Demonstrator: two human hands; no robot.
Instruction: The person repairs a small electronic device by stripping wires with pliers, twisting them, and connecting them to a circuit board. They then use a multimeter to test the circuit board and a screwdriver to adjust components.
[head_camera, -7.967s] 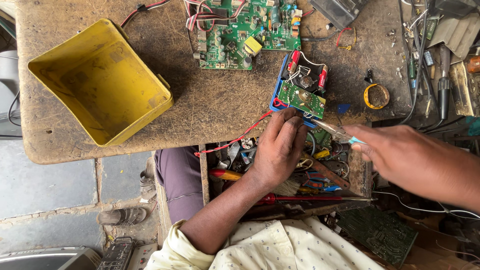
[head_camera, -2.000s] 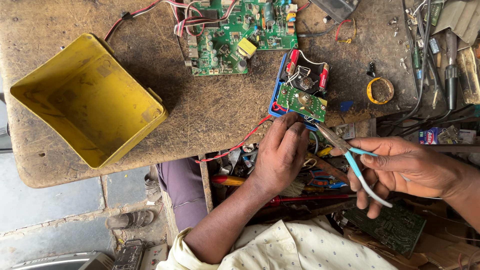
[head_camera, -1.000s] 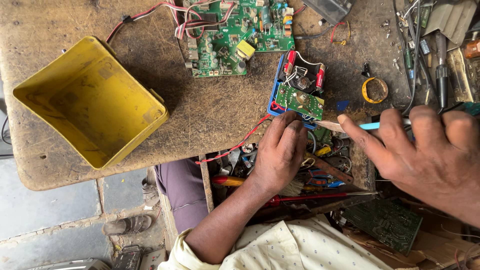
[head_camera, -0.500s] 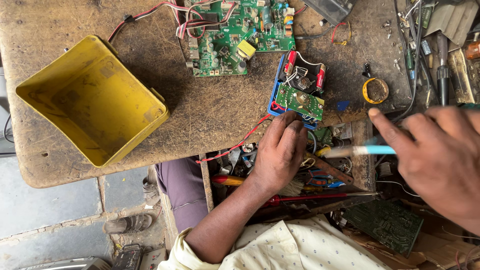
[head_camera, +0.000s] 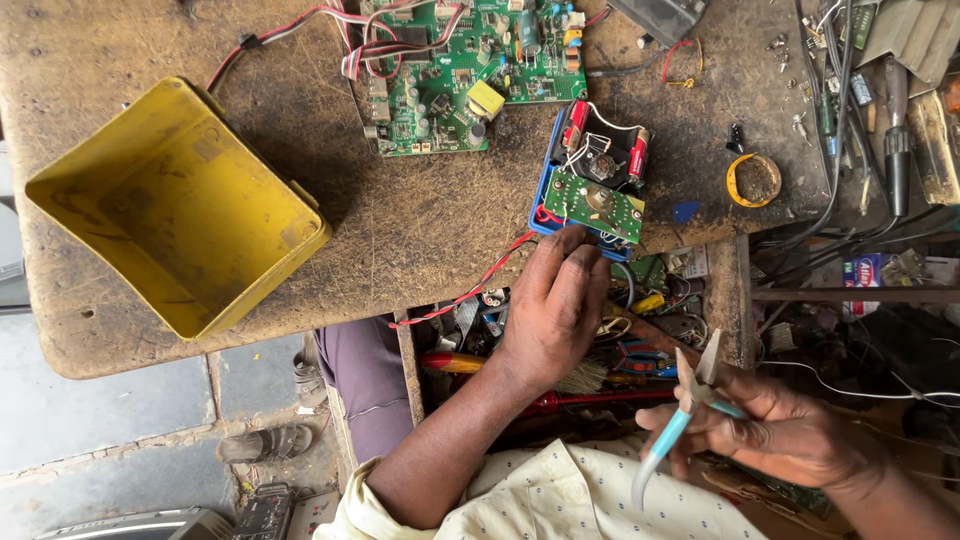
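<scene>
Nearest, the right hand (head_camera: 790, 440) holds small pliers (head_camera: 685, 405) by their light blue handles, its grip closed round them, jaws slightly apart. Beyond, the left hand (head_camera: 555, 305) rests fingertips on a small blue device (head_camera: 590, 185) at the table (head_camera: 420, 230) edge, its circuit board exposed: light, stiff, fragile, best held by its casing. Open table lies leftward, before a yellow bin (head_camera: 175, 205).

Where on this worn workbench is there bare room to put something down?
The widest bare patch of the bench lies between the yellow tray, the large green circuit board and the small blue device that the left hand touches. The right edge is crowded with tools and wires, and the open drawer is full.
</scene>
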